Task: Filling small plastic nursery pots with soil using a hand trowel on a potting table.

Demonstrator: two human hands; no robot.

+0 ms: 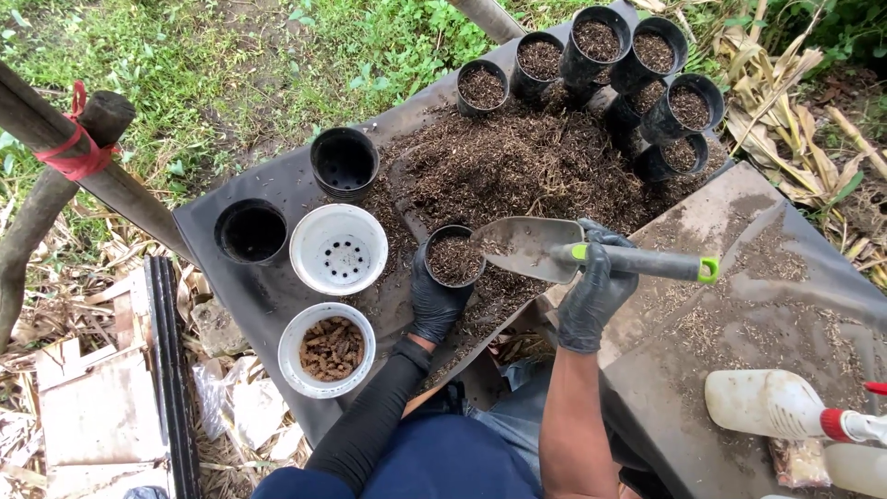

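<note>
Your gloved fingers (591, 270) are curled shut around the grey handle of a garden trowel (554, 249), held in your right hand (591, 300); the handle has green rings at both ends. The metal blade points left, its tip resting over the rim of a small black pot (455, 259) that is nearly full of dark soil. Your left hand (434, 300), also in a black glove, wraps closed around the near side of that pot, steadying it on a black sheet (277, 296). To your left, close by, sits a white bowl of brown pellets (327, 349). Just beyond it stands an empty white pot (339, 249) with drainage holes, then two empty black pots (251, 231). At the right edge, near you, lies a white spray bottle (776, 405) on its side. Behind the pot you hold spreads a soil heap (517, 166). Farthest away, a cluster of filled black pots (596, 42) stands at the sheet's far edge, with grass beyond.
</note>
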